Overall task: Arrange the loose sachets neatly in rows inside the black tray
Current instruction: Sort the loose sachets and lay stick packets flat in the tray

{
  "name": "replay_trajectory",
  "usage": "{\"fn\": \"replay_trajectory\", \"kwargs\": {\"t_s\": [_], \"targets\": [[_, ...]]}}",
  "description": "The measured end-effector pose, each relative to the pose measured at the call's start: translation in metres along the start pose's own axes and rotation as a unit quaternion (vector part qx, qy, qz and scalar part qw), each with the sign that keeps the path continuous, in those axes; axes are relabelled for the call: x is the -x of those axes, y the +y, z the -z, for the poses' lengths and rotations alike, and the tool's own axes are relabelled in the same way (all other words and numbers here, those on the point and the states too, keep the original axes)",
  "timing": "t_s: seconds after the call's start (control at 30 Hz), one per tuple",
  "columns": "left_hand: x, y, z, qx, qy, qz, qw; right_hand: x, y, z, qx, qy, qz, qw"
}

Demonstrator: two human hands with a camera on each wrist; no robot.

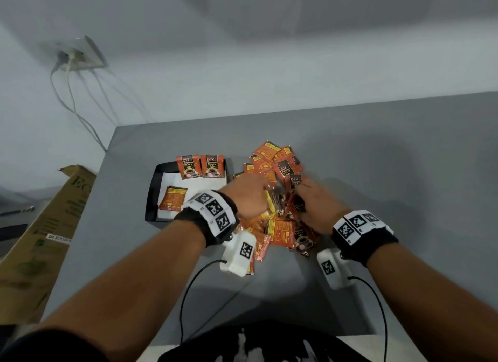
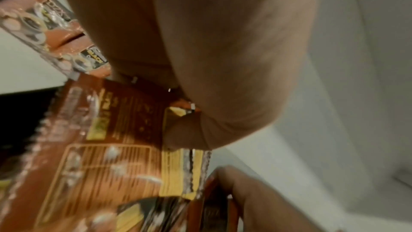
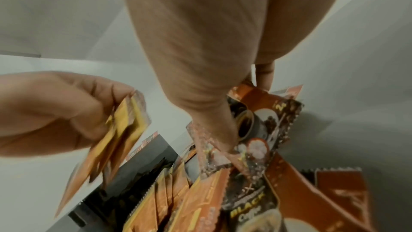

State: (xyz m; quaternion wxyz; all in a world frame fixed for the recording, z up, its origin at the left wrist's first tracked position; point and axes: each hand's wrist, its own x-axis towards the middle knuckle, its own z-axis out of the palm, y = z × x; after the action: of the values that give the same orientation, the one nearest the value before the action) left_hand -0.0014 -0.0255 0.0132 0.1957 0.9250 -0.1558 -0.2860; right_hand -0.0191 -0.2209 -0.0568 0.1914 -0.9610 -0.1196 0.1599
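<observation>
The black tray [image 1: 151, 189], lined with white paper, sits left of centre on the grey table. Two orange sachets [image 1: 200, 166] lie face up along its far edge. A third [image 1: 172, 198] lies back side up near its front left. A loose pile of sachets [image 1: 277, 162] is heaped just right of the tray. My left hand [image 1: 265, 192] hovers over the pile and pinches a small bunch of sachets [image 3: 120, 135] by one edge. My right hand [image 1: 300, 197], close beside it, pinches one face-up sachet [image 3: 263, 126] between thumb and fingers.
A cardboard box [image 1: 45, 227] leans against the table's left edge. A wall socket with cables [image 1: 78, 57] is at the back left. Bare grey tabletop [image 1: 404, 173] stretches to the right and behind the pile. Wrist-camera cables [image 1: 188, 294] trail over the front.
</observation>
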Motion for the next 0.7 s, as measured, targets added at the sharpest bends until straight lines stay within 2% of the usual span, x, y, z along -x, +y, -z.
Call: {"fn": "replay_trajectory", "kwargs": {"t_s": [0.1,0.23,0.33,0.43,0.5,0.6,0.7], "targets": [[0.010,-0.009,-0.021,-0.064,-0.058,-0.017,0.996,0.000,-0.001,0.010,-0.064,0.015,-0.008,0.998],[0.024,-0.021,-0.038,-0.173,-0.119,-0.014,0.978,0.000,-0.002,0.032,-0.119,0.038,-0.037,0.991],[0.034,-0.030,-0.048,-0.214,-0.146,-0.021,0.966,0.004,-0.009,0.035,-0.151,-0.020,-0.016,0.988],[0.041,-0.041,-0.060,-0.240,-0.141,-0.013,0.960,0.010,-0.023,0.019,-0.136,-0.119,0.003,0.984],[0.046,-0.045,-0.069,-0.233,-0.129,-0.008,0.964,0.011,-0.027,0.000,-0.089,-0.147,0.016,0.985],[0.052,-0.049,-0.077,-0.218,-0.088,-0.023,0.972,0.007,-0.027,-0.028,-0.012,-0.150,0.036,0.988],[0.052,-0.055,-0.078,-0.190,-0.067,-0.033,0.979,0.002,-0.026,-0.045,0.024,-0.128,0.009,0.991]]}}
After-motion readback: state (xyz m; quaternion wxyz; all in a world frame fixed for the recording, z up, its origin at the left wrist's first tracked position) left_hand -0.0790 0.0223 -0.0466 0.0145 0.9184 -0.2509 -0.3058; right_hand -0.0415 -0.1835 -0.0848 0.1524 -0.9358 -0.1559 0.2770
